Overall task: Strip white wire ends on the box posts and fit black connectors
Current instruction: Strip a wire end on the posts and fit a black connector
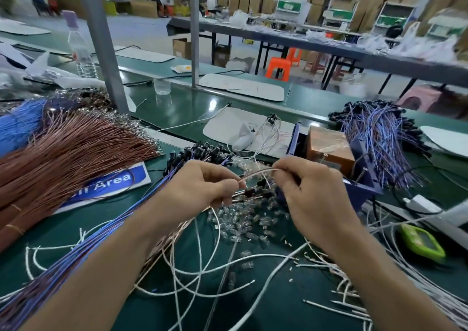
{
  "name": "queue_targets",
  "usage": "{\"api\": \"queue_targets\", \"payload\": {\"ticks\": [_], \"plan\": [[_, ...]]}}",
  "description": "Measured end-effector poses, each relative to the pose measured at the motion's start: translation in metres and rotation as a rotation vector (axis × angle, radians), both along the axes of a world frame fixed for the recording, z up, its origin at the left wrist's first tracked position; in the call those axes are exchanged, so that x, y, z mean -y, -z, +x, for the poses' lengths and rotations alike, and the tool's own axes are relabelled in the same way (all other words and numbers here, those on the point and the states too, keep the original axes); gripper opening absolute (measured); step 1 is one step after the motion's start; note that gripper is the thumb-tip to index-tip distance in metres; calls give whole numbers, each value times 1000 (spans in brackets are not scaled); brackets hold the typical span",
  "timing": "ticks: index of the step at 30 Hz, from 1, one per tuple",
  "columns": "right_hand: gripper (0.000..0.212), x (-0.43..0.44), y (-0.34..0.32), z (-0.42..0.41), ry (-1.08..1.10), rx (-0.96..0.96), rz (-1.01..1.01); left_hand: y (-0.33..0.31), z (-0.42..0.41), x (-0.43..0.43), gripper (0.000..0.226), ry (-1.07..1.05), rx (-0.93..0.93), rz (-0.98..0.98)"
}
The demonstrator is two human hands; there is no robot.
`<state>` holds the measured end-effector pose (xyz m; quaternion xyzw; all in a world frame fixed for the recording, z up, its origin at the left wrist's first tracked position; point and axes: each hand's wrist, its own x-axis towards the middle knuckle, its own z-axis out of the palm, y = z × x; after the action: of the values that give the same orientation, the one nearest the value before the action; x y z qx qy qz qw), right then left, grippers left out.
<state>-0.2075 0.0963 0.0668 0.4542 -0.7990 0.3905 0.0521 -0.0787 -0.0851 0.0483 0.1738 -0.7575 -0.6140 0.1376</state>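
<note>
White wires [278, 271]: too many to count, loose on the green table [76, 229], under two hands. One thin pink-brown wire [255, 173], pinched at both ends: by thumb and first finger of the left hand [202, 183], by curled fingertips of the right hand [311, 194]. Black connectors [202, 152] in one heap just behind the left hand. One brown box [329, 145] in a blue frame beside the right hand. One pile of small clear bulbs [240, 221] below the held wire. One water bottle [81, 49] and one clear cup [162, 86] far back.
</note>
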Motion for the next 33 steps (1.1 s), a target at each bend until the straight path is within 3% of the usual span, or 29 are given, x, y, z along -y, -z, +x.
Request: {"api": "queue_targets", "payload": {"ticks": [5, 8, 12, 15, 20, 24, 28, 33], "plan": [[13, -52, -12, -6, 207, -71, -214, 0, -4, -3, 14, 120, 99, 32], [12, -87, -10, -12, 278, -13, -258, 2, -12, -8, 12, 125, 133, -17], [11, -124, 5, -14, 323, 82, -227, -2, -28, -27, 11, 66, 31, -33], [15, -149, 13, -15, 379, 107, -192, -13, -42, -46, 12, 20, -70, -172], [42, -186, 12, -22, 518, -22, -35, -21, -63, -96, 12, 63, -167, -399], [38, -188, 6, -28, 448, -70, -16, -7, -85, -134, 9, 91, -211, -492], [32, -174, -3, -42, 245, 26, -12, 12, -97, -162, 7, -5, -381, -612], [20, -152, 5, -58, 175, 41, -65, 35, -104, -168, 18, -84, -430, -689]]}}
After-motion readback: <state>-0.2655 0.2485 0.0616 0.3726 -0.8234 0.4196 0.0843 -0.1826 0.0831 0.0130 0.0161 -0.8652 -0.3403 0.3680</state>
